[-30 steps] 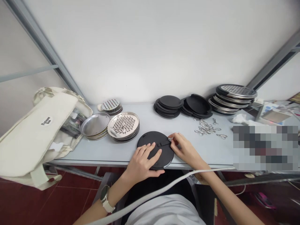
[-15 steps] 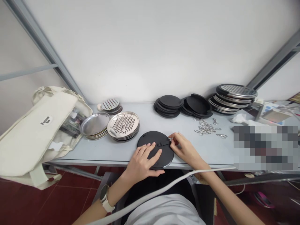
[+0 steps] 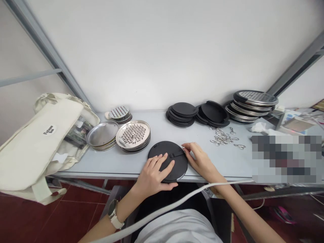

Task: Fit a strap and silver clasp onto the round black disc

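A round black plastic disc (image 3: 168, 148) lies face-down or back-up, I cannot tell which, near the table's front edge. It has a slotted strip running to its right rim. My left hand (image 3: 154, 172) rests flat on its near left part, fingers spread and thumb by the front rim. At the upper right rim, my right hand (image 3: 198, 157) is closed in a pinch on a small metal wire loop (image 3: 183, 147), mostly hidden by the fingertips. Several similar wire loops (image 3: 222, 137) lie loose to the right.
Metal grater plates (image 3: 134, 133) and plain metal discs (image 3: 102, 133) are stacked at left, beside a cream bag (image 3: 37, 145). Black discs (image 3: 182, 111), black rings (image 3: 215, 113) and a tall grater stack (image 3: 255, 101) stand behind. A white cable (image 3: 174, 204) crosses before me.
My right fingertips have shifted slightly at the disc's rim, covering more of the wire loop. My left hand and the disc stay nearly where they were.
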Motion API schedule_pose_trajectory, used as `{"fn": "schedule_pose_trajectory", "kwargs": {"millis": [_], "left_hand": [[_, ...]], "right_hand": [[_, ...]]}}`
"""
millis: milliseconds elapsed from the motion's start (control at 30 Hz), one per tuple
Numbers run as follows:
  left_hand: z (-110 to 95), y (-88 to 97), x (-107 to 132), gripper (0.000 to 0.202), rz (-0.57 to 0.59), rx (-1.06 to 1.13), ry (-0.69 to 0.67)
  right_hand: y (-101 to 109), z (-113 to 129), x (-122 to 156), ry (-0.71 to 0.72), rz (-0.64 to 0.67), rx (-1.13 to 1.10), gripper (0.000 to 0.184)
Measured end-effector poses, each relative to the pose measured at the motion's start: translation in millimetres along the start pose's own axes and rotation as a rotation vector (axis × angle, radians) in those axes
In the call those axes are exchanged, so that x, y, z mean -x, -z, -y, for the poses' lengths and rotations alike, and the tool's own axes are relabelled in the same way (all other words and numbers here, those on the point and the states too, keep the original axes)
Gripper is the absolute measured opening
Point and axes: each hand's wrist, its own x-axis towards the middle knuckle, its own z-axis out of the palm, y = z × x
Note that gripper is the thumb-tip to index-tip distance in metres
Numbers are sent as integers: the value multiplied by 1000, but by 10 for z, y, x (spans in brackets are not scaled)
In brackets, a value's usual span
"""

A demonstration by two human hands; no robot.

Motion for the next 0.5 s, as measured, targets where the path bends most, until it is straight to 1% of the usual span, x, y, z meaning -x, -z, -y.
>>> {"fn": "schedule_pose_trajectory", "kwargs": {"millis": [167, 500], "left_hand": [[-1, -4, 8, 60, 16, 9, 8], [0, -11, 9, 61, 9, 16, 12]], "right_hand": [[13, -3, -5, -4, 34, -10, 12], [35, 31, -3, -64, 66, -22, 13]]}}
